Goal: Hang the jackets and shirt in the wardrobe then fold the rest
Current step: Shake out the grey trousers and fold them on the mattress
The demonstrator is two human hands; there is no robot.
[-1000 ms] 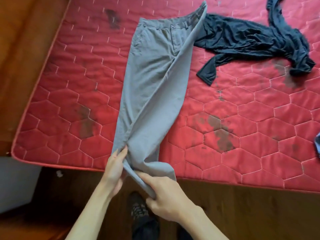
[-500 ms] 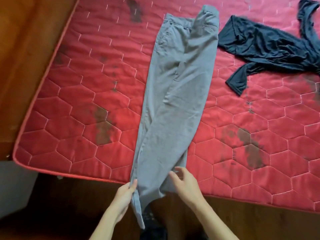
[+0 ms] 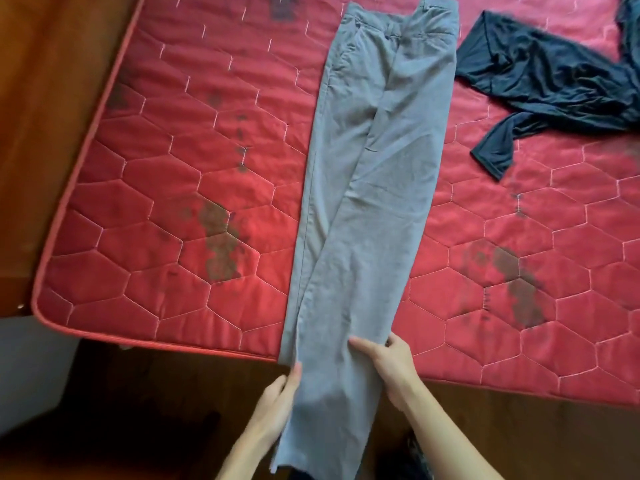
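Left hand: it came up from the lower edge of the view with the forearm angled up and to the right; it held the left edge of the grey trousers, one finger lying straight along that edge and the others partly hidden behind the cloth.
Right hand: it was set higher than the left, with the thumb flat on top of the cloth and the fingers curled round the right edge of the legs, gripping them.
Grey trousers: they ran straight away from both hands, legs laid one over the other, with the waistband at the far end. The cuffs hung past the hands, off the near edge of the mattress.
Mattress edge: the red piped border passed just beyond the left hand and under the right hand's fingers.
Open room: bare quilted red surface lay to the left of the left hand. Wooden floor lay below and to the right of the right hand.
Dark garment: it lay crumpled far beyond the right hand and to its right, just beside the waistband.
Wooden bed frame: it stood well to the left of the left hand.
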